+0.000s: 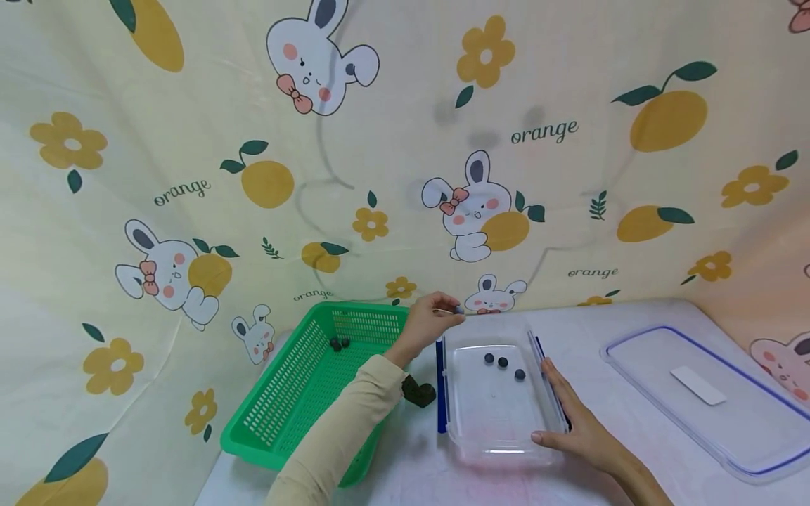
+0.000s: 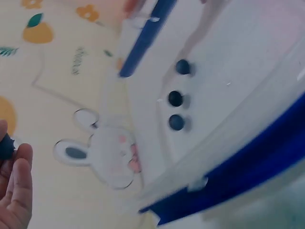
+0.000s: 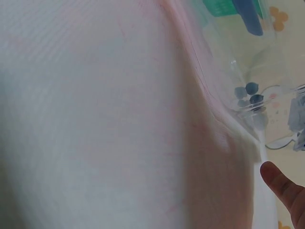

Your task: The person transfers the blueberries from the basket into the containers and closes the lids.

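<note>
Bunny-and-orange printed backdrop (image 1: 405, 140); white table (image 1: 620, 316) beneath.

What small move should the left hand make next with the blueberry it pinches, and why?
Probably move a little right and lower, then release. The left hand pinches a blueberry above the far left corner of the clear container, where three berries lie, and the right hand rests against its right side.
</note>
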`<state>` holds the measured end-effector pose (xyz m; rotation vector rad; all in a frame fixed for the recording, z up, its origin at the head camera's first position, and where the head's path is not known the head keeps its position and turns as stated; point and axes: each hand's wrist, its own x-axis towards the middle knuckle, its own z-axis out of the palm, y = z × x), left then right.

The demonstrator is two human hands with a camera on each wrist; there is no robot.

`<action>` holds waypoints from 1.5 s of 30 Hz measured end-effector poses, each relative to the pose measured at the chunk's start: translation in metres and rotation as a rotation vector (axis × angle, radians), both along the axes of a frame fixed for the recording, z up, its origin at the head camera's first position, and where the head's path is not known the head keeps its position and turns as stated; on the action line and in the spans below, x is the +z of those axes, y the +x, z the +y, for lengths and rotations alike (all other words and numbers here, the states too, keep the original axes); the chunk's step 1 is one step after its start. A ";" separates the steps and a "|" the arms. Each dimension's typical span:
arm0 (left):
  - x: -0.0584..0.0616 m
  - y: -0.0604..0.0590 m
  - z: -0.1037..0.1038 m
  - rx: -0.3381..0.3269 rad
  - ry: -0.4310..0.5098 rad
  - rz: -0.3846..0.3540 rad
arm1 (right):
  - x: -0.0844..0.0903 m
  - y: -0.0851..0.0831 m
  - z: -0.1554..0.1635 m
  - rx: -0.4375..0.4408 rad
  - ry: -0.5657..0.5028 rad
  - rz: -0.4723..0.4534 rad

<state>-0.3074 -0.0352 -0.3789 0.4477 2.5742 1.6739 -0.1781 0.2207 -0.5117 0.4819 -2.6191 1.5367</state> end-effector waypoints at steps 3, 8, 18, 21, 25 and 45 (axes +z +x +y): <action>-0.007 -0.002 0.016 -0.017 -0.015 -0.003 | 0.001 0.000 0.000 0.000 0.000 -0.002; -0.020 -0.004 0.037 -0.034 0.025 -0.023 | 0.000 -0.001 0.001 0.001 -0.003 0.014; -0.057 -0.004 0.065 0.148 0.049 -0.098 | -0.001 0.000 0.001 0.006 -0.012 0.016; -0.064 -0.003 0.074 0.230 0.058 -0.140 | -0.001 0.000 0.001 0.003 -0.012 0.011; -0.073 -0.003 0.086 0.310 0.097 -0.173 | 0.000 0.000 0.001 -0.001 -0.006 -0.007; -0.106 -0.003 0.103 0.452 0.083 -0.169 | -0.002 -0.001 0.002 0.036 -0.045 0.080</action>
